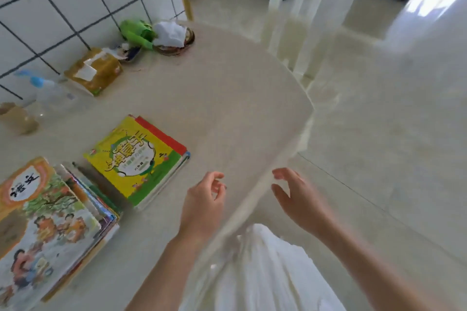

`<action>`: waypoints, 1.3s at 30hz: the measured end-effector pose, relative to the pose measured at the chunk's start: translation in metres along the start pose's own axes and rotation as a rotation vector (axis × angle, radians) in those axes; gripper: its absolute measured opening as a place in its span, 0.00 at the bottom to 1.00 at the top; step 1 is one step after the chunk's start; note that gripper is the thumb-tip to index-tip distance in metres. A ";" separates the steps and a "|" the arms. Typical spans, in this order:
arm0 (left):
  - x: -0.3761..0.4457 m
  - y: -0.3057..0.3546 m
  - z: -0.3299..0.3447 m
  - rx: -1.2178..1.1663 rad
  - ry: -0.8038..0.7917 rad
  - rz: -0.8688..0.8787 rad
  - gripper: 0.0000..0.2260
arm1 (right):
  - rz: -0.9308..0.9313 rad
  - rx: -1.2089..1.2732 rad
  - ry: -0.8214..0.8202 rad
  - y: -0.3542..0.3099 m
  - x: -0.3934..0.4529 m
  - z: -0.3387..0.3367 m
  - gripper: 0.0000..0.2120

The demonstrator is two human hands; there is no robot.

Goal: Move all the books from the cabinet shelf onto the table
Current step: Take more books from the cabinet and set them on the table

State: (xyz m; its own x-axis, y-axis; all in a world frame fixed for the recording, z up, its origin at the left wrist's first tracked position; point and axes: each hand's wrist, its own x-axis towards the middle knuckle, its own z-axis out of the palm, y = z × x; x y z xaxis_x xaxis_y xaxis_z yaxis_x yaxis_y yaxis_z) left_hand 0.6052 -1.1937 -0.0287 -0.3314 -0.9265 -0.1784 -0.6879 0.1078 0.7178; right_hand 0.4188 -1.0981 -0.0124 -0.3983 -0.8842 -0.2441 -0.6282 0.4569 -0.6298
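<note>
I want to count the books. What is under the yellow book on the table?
Under the yellow book a red-edged book sticks out, with more page edges below. How many lie there is covered.

**Count of items on and around the table**

One table (pixel 227 98), round-edged, pale. Two stacks of books on it: one stack with a yellow-green cover (pixel 134 159) on top, at least three books by the visible edges; one larger stack with an illustrated cover (pixel 43 212) on top, several books, exact number not readable from the fanned edges. One tissue pack (pixel 93 72). One clear bottle with a blue cap (pixel 48 93). One green object (pixel 135 31), kind unclear. One shallow basket (pixel 177 44) holding white cloth. One white chair (pixel 310 7). Two hands in view: left hand (pixel 204 199), right hand (pixel 295 194), both empty.
</note>
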 end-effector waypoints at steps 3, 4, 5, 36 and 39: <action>-0.007 0.020 0.026 0.050 -0.094 0.099 0.09 | 0.112 -0.006 0.083 0.034 -0.039 -0.015 0.15; -0.010 0.026 0.036 0.064 -0.136 0.126 0.09 | 0.149 -0.007 0.106 0.044 -0.052 -0.020 0.14; -0.014 0.034 0.045 0.078 -0.178 0.156 0.09 | 0.177 0.000 0.130 0.055 -0.064 -0.025 0.14; -0.490 0.301 0.515 0.335 -1.255 0.926 0.10 | 1.170 0.367 0.881 0.413 -0.638 -0.139 0.15; -0.523 0.322 0.549 0.352 -1.322 0.992 0.11 | 1.228 0.375 0.926 0.440 -0.666 -0.156 0.15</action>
State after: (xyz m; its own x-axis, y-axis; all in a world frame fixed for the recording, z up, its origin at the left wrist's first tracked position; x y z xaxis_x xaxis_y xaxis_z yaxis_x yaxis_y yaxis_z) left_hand 0.2026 -0.4766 -0.0739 -0.8424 0.4374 -0.3148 0.0624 0.6594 0.7492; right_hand 0.3031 -0.2925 -0.0117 -0.8595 0.4184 -0.2935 0.5088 0.6464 -0.5686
